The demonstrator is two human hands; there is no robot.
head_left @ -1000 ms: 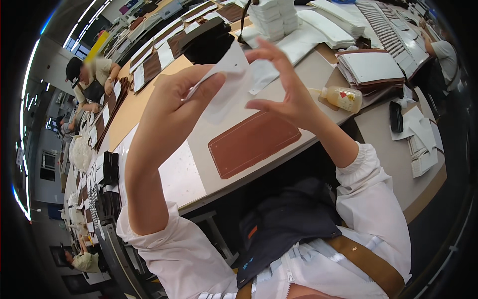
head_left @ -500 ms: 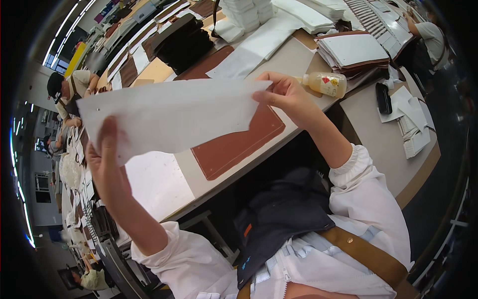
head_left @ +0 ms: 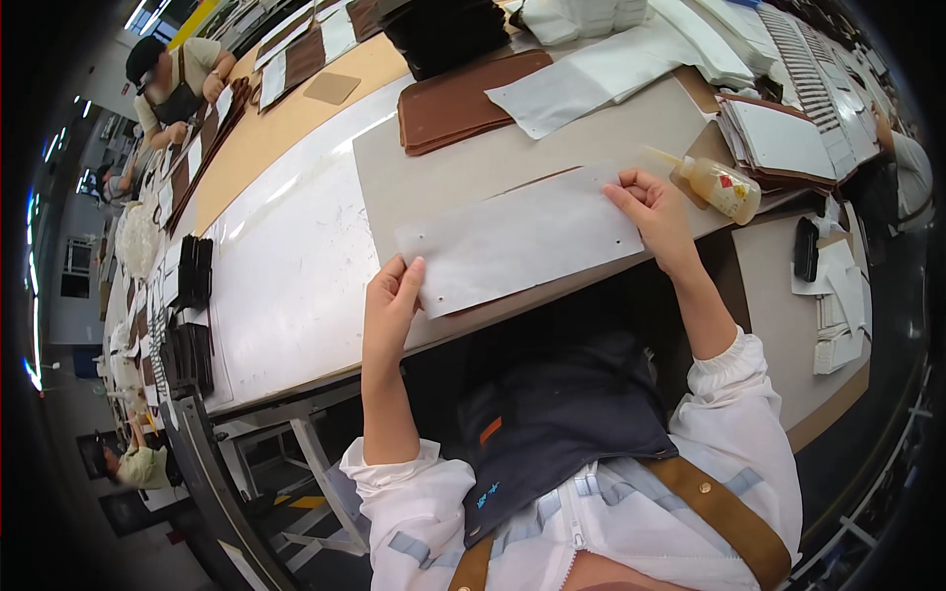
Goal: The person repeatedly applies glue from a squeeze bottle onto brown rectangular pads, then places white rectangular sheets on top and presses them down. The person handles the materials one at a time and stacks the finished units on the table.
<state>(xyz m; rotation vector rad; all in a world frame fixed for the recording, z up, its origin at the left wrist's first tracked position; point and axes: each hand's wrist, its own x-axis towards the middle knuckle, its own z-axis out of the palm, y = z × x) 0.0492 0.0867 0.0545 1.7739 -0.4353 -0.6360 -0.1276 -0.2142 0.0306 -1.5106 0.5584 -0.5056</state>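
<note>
A white rectangular sheet (head_left: 527,241) with small holes near its corners is stretched between my hands. My left hand (head_left: 394,300) pinches its left end, thumb on top. At the opposite end my right hand (head_left: 652,215) grips the upper right corner between thumb and fingers. Beneath the sheet, near the table's front edge, is a brown leather-like panel (head_left: 544,180); only thin strips of it show along the long sides, the rest being hidden. Whether the sheet touches the panel all over, I cannot tell. A squeeze bottle (head_left: 724,189) of yellowish liquid lies just right of my right hand.
Beyond the sheet lie a stack of brown panels (head_left: 463,103), more white sheets (head_left: 591,91) and a tall black stack (head_left: 448,39). Layered brown and white pieces (head_left: 778,138) sit at the right. A co-worker (head_left: 177,89) stands at the far left.
Both hands have lowered the white sheet from in front of me down over the brown panel, now mostly covered. My left hand has come right; the view has shifted too.
</note>
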